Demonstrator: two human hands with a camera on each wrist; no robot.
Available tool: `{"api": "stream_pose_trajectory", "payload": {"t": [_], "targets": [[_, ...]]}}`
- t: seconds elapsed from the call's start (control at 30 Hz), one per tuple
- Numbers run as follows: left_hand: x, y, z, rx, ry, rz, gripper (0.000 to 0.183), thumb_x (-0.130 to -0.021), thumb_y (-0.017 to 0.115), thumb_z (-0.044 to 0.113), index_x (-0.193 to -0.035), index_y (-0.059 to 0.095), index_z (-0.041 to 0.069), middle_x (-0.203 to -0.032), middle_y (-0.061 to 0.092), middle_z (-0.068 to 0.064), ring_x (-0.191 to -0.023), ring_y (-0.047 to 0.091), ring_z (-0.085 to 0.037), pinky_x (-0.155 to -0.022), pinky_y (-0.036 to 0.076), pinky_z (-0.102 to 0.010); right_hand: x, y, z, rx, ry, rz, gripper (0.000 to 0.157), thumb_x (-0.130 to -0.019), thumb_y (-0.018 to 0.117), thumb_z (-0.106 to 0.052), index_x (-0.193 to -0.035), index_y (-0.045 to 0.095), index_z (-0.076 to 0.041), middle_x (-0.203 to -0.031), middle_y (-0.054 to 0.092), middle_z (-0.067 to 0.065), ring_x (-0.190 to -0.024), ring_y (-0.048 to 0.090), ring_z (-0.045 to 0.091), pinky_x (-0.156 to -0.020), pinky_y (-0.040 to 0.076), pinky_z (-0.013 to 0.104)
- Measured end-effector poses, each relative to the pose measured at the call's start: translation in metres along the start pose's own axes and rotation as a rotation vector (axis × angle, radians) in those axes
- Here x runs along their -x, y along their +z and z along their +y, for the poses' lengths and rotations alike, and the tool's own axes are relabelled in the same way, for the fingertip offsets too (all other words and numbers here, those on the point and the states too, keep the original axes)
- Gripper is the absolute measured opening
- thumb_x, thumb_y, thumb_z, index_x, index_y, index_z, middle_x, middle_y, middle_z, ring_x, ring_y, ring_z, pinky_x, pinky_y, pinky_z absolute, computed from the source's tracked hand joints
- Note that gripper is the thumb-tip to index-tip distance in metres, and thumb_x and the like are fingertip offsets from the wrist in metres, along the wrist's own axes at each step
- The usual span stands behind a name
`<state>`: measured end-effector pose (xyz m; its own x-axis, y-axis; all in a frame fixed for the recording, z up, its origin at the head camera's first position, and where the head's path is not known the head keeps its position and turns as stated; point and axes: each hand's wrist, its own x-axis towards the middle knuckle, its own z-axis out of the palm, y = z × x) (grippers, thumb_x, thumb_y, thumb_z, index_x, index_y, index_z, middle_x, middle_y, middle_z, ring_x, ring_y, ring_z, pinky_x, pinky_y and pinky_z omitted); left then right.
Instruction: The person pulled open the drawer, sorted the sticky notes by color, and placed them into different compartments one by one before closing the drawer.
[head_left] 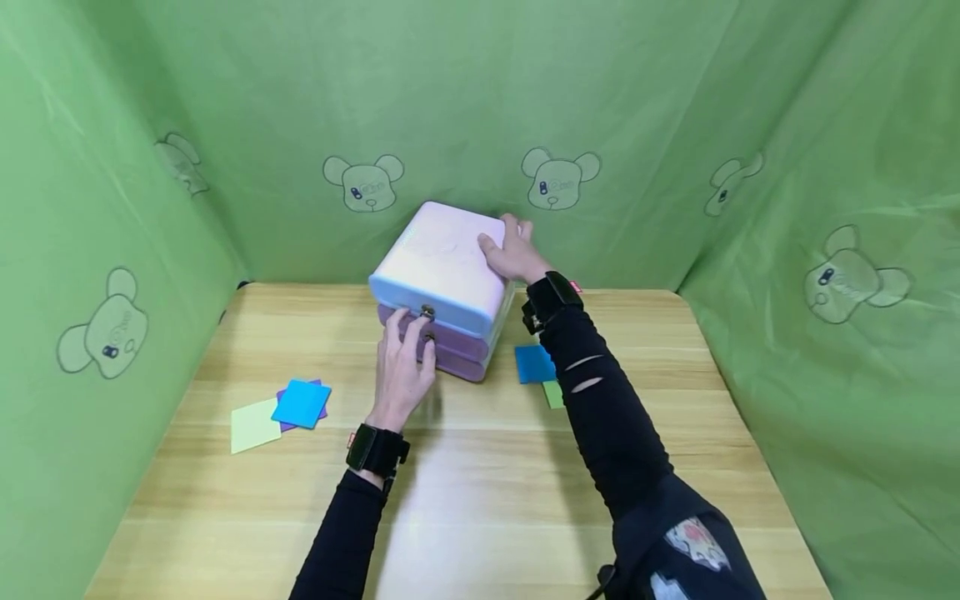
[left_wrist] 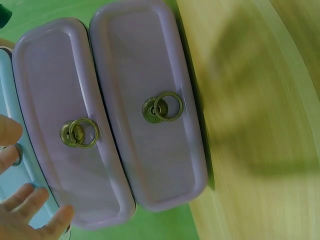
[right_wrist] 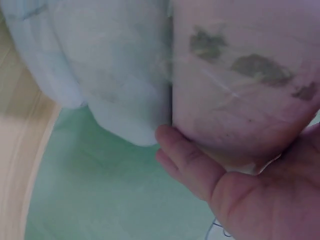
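A small chest of drawers stands at the back of the table, with a white-pink top, a light blue top drawer and two purple lower drawers. Each drawer visible in the left wrist view has a brass ring pull. My left hand is at the chest's front, its fingertips by the top drawer's ring pull; whether they grip it is unclear. With the thumb on top and fingers over the far right edge, my right hand holds the chest. Its fingers touch the chest in the right wrist view.
Left on the table lie a pale green square, a blue square and a purple one partly beneath it. Another blue square and a green one are partly behind my right forearm. Green cloth surrounds the table.
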<state>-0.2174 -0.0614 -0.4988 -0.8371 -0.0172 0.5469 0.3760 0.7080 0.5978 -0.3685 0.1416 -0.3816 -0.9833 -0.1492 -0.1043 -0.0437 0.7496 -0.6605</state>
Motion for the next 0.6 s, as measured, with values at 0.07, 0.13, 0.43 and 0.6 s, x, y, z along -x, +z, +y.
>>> {"api": "stream_pose_trajectory", "payload": {"t": [0.07, 0.13, 0.43, 0.6], "targets": [[-0.0007, 0.0013, -0.0001, 0.003, 0.003, 0.01, 0.035, -0.092, 0.067, 0.01, -0.126, 0.062, 0.005, -0.145, 0.046, -0.023, -0.122, 0.056, -0.04, -0.103, 0.05, -0.054, -0.0014, 0.0006, -0.0005, -0.018, 0.022, 0.008, 0.073, -0.103, 0.04, -0.05, -0.159, 0.011, -0.013, -0.156, 0.012, 0.025, -0.129, 0.05, 0.045, -0.111, 0.047, 0.054], [-0.0019, 0.002, 0.0002, 0.007, 0.009, 0.018, 0.031, -0.091, 0.067, 0.011, -0.121, 0.062, 0.004, -0.143, 0.046, -0.023, -0.123, 0.056, -0.04, -0.106, 0.049, -0.053, -0.0024, 0.0018, 0.0004, -0.031, 0.035, 0.02, 0.071, -0.103, 0.041, -0.051, -0.157, 0.014, -0.015, -0.152, 0.016, 0.024, -0.125, 0.052, 0.043, -0.107, 0.05, 0.053], [-0.0037, 0.0024, 0.0049, 0.011, -0.038, 0.003, 0.021, -0.095, 0.066, 0.018, -0.106, 0.058, 0.002, -0.141, 0.044, -0.026, -0.127, 0.052, -0.041, -0.109, 0.048, -0.052, -0.003, 0.0061, 0.0037, -0.029, 0.045, 0.057, 0.071, -0.102, 0.041, -0.055, -0.157, 0.015, -0.018, -0.15, 0.019, 0.022, -0.124, 0.053, 0.042, -0.105, 0.051, 0.053], [-0.0007, 0.0019, 0.0071, 0.003, -0.072, 0.017, 0.021, -0.099, 0.063, 0.024, -0.1, 0.057, 0.005, -0.134, 0.045, -0.025, -0.125, 0.049, -0.04, -0.108, 0.047, -0.052, -0.0026, 0.0072, 0.004, -0.027, 0.036, 0.057, 0.071, -0.102, 0.041, -0.055, -0.157, 0.015, -0.018, -0.149, 0.019, 0.022, -0.121, 0.054, 0.042, -0.105, 0.051, 0.052]]}}
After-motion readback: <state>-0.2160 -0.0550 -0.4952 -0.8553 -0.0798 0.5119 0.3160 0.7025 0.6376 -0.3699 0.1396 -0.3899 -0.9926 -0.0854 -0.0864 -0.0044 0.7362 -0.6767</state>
